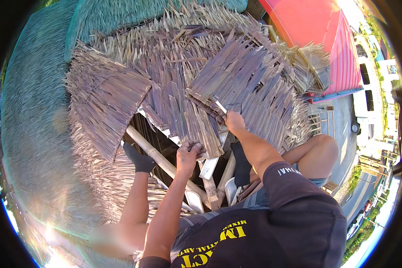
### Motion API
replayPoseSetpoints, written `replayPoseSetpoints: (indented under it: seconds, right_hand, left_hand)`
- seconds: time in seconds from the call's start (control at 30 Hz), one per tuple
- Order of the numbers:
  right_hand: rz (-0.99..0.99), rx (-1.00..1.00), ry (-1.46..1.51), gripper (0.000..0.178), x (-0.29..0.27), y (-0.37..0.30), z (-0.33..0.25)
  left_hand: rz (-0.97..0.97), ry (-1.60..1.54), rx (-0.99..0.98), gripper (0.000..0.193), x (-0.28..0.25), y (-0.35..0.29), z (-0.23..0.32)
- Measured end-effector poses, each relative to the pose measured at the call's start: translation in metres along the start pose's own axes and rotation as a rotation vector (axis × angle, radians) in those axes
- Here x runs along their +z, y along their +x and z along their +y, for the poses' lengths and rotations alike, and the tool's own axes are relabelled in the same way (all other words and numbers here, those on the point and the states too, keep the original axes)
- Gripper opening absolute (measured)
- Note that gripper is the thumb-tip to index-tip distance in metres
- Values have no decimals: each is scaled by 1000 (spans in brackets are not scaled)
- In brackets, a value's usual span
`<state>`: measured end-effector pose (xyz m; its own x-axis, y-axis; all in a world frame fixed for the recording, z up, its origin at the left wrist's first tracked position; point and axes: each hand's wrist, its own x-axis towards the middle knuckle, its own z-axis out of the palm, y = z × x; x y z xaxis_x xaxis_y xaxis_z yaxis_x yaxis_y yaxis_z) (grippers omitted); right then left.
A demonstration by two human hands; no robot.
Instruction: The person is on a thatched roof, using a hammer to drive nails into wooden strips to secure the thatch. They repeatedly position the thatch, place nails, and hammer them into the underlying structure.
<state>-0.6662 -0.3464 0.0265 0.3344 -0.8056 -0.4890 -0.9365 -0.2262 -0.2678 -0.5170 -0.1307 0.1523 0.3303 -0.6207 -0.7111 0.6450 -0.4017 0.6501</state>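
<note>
nearest, a dark shirt (pixel 281 232) with yellow lettering is spanning the lower edge, and black socks (pixel 139 160) are showing beside a smooth, round, pale pole (pixel 164 164) and flat white boards (pixel 209 169). the left hand (pixel 190 152) is hovering over this framing, its fingers half curled and the thumb near them; whether that grip is holding anything, one cannot tell. beyond it, the right hand (pixel 235 120) is clenching the lower edge of a thatch panel (pixel 250 80), its grip tightly curled, with a pale narrow strip (pixel 220 106) jutting just beside it. the panel is lying slanted on the roof, its long, flat, brittle leaves overlapping in grey-brown and purplish rows, fraying along the sides. a second panel (pixel 107 100) is sloping at left, similarly ragged. farther off, green netting (pixel 35 111) is covering shaggy thatch, and a smooth red roof (pixel 317 27) is rising near a white vehicle (pixel 366 85).
</note>
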Motion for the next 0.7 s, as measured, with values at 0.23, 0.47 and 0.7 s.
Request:
replayPoseSetpoints:
  seconds: [0.23, 0.47, 0.7]
  right_hand:
    - [149, -218, -45, 32, -76, -13, -28]
    - [628, -469, 604, 24, -232, -53, -187]
    - [185, -407, 1815, 27, -240, -106, -322]
  left_hand:
    - [21, 8, 46, 23, -4, -17, -11]
    - [-253, -173, -27, 15, 39, -27, 5]
    - [-35, -882, 352, 14, -22, -10, 106]
